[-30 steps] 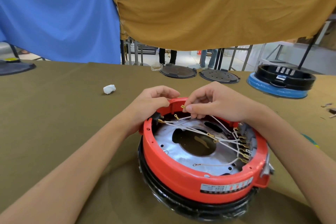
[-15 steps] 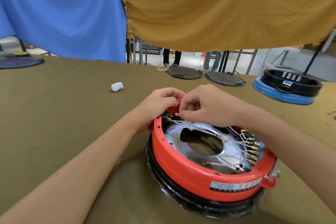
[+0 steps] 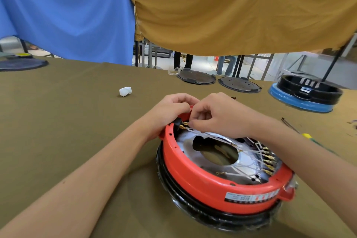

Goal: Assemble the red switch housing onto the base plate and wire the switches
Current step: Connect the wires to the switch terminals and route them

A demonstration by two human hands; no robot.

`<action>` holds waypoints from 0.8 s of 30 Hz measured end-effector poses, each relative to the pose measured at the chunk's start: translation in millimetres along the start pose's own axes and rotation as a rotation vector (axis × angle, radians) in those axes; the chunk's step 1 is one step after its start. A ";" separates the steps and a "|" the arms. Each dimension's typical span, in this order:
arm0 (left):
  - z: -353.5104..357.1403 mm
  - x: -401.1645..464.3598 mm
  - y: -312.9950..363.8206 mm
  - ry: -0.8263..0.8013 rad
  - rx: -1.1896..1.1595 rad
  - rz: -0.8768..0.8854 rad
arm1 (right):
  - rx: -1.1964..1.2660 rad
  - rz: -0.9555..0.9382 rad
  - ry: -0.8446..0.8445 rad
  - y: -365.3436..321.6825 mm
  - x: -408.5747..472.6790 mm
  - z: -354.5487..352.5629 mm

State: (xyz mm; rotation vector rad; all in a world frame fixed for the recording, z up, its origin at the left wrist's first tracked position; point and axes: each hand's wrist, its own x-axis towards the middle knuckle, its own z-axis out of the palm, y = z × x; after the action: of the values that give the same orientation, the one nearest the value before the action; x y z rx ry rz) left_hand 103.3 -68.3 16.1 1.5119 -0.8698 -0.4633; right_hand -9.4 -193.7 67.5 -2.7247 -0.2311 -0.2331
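I see the red switch housing (image 3: 222, 183) in the lower right of centre, seated on a black ring (image 3: 212, 216) on the olive-covered bench (image 3: 67, 121). Inside it lies the silver base plate (image 3: 190, 141) with a dark central opening. White wires (image 3: 212, 136) with brass terminals cross the plate toward a row of connectors (image 3: 268, 158) at the housing's right inner wall. My left hand (image 3: 170, 112) is curled over the housing's far rim, gripping it. My right hand (image 3: 218, 115) sits just beside it, fingers curled, pinching a wire end near the black switch (image 3: 177, 121) on the rim. A white wad (image 3: 125, 91) lies left of centre. Two dark lids (image 3: 218, 80) and a black-and-blue unit (image 3: 305, 92) sit along the far edge. A yellow-handled screwdriver (image 3: 307, 136) lies at the right.
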 end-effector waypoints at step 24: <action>0.2 -0.7 -1.3 0.002 -0.057 -0.009 | 0.024 0.009 0.015 -3.4 -0.5 6.3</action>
State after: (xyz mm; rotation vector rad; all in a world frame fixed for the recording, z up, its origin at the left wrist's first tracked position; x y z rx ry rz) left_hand 103.0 -67.9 14.7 1.4642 -0.8419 -0.4894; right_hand -9.7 -188.3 62.9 -2.6985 -0.2164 -0.2473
